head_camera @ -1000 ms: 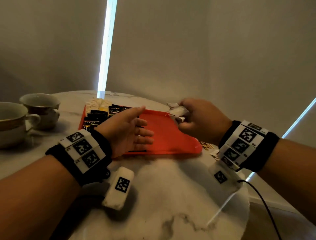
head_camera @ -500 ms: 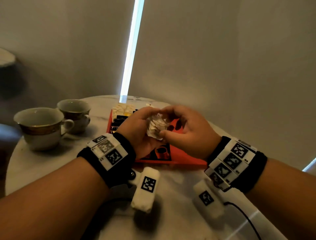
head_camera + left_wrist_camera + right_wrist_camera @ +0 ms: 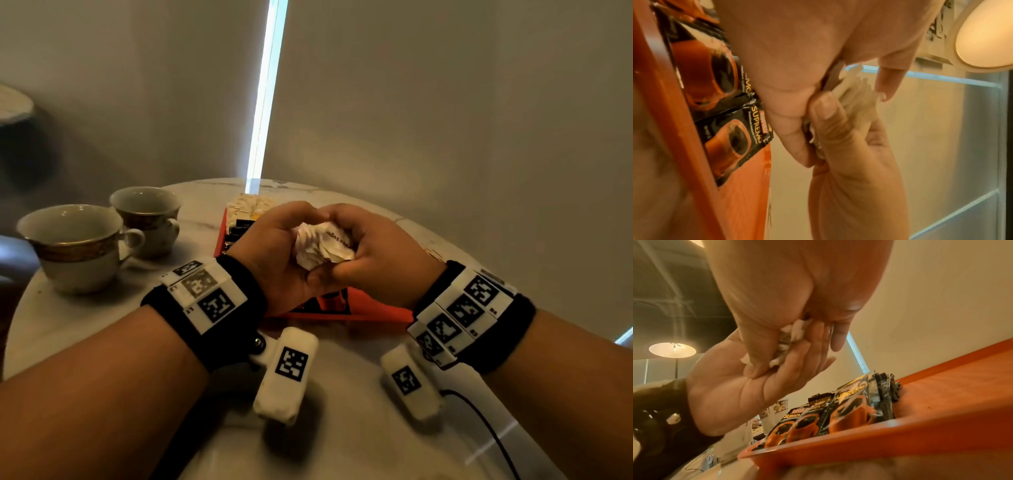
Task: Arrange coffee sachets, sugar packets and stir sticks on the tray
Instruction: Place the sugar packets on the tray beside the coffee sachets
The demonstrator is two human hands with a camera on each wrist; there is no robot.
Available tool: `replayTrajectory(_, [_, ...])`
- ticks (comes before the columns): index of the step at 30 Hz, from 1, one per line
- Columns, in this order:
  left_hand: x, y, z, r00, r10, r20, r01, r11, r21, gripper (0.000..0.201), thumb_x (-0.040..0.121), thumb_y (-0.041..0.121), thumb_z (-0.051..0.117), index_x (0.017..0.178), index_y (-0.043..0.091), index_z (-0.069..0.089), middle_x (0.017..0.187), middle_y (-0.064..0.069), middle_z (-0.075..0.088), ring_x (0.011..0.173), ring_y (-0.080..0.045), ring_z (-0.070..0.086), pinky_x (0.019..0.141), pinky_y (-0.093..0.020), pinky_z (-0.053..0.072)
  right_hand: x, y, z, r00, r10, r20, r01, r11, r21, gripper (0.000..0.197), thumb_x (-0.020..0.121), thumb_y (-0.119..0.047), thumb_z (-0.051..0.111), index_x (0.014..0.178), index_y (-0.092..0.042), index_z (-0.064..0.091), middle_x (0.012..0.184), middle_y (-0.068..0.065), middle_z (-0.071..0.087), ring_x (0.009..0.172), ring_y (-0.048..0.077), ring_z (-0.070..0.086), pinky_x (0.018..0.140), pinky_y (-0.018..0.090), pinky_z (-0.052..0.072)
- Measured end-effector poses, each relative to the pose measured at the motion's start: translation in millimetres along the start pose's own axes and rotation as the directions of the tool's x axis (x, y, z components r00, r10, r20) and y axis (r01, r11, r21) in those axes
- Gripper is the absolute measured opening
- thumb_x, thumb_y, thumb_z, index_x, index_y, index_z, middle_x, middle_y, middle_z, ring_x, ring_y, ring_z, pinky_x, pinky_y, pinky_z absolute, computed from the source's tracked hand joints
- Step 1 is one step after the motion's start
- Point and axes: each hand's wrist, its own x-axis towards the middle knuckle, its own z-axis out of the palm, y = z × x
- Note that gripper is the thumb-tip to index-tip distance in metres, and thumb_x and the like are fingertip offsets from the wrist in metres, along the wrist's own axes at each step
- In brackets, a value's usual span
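Observation:
A crumpled bunch of white sugar packets is held between both hands above the orange tray. My left hand cups the bunch from the left with curled fingers. From the right, my right hand pinches it, thumb underneath. The left wrist view shows the sugar packets squeezed between left hand and right hand. Black-and-orange coffee sachets stand in a row along the tray's left side, also seen as coffee sachets inside the tray. No stir sticks are in view.
Two empty gold-banded cups stand on the round marble table left of the tray. Pale packets lie at the tray's far end. A black cable runs off my right wrist. A wall rises close behind the table.
My right hand carried the sugar packets from the tray's right edge to its middle. My left hand lifted off the tray and closed around them. The head view shifted so the cups show more.

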Motion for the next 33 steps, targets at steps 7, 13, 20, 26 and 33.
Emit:
replayTrajectory(7, [1, -4, 1, 1.0, -0.015, 0.001, 0.015, 1.0, 0.025, 0.024, 0.088, 0.021, 0.051, 0.098, 0.01, 0.069, 0.087, -0.01, 0.07, 0.074, -0.024, 0.069, 0.065, -0.034, 0.058, -5, -5, -1, 1.0, 0.026, -0.005, -0.026, 0.999, -0.041, 0.078, 0.064, -0.051, 0.089, 0.132, -0.033, 0.054, 0.12, -0.014, 0.063, 0.108, 0.004, 0.062, 0.092, 0.028, 0.054])
replayTrajectory(13, [-2, -5, 1, 1.0, -0.011, 0.007, 0.011, 0.999, 0.032, 0.032, 0.085, 0.016, 0.054, 0.112, 0.004, 0.066, 0.103, -0.018, 0.068, 0.089, -0.027, 0.068, 0.08, -0.039, 0.058, -6, -9, -1, 0.997, 0.067, 0.037, -0.07, 0.994, 0.087, 0.049, 0.078, -0.018, 0.083, 0.121, -0.024, 0.063, 0.104, -0.007, 0.072, 0.09, 0.009, 0.07, 0.077, 0.032, 0.06])
replayTrajectory(20, [4, 5, -3, 0.964, 0.098, -0.246, -0.114, 0.992, -0.051, 0.033, 0.096, 0.005, 0.046, 0.118, 0.016, 0.068, 0.127, -0.024, 0.058, 0.088, -0.031, 0.068, 0.055, -0.027, 0.059, -24, 41, -18, 0.908, 0.4, -0.125, -0.39, 0.916, 0.098, 0.024, 0.082, -0.051, 0.072, 0.097, -0.032, 0.072, 0.097, -0.012, 0.074, 0.094, 0.014, 0.068, 0.095, 0.045, 0.054])
replayTrajectory(26, [3, 9, -9, 0.925, 0.198, -0.326, -0.241, 0.965, -0.099, 0.019, 0.083, 0.003, 0.06, 0.101, 0.003, 0.066, 0.122, -0.026, 0.059, 0.084, -0.036, 0.074, 0.068, -0.03, 0.063, -46, 62, -33, 0.76, 0.576, 0.301, -0.53, 0.817, -0.227, 0.011, 0.082, -0.034, 0.08, 0.092, -0.038, 0.08, 0.133, -0.025, 0.059, 0.123, -0.004, 0.051, 0.109, 0.031, 0.034])
replayTrajectory(33, [4, 15, 7, 0.899, 0.314, -0.305, -0.355, 0.93, -0.092, 0.018, 0.08, -0.004, 0.057, 0.096, 0.003, 0.063, 0.12, -0.026, 0.056, 0.099, -0.04, 0.067, 0.077, -0.034, 0.063, -54, 38, -29, 0.706, 0.579, 0.407, -0.486, 0.815, -0.316, 0.019, 0.079, -0.029, 0.082, 0.093, -0.04, 0.078, 0.108, -0.019, 0.074, 0.111, 0.002, 0.063, 0.095, 0.027, 0.047])
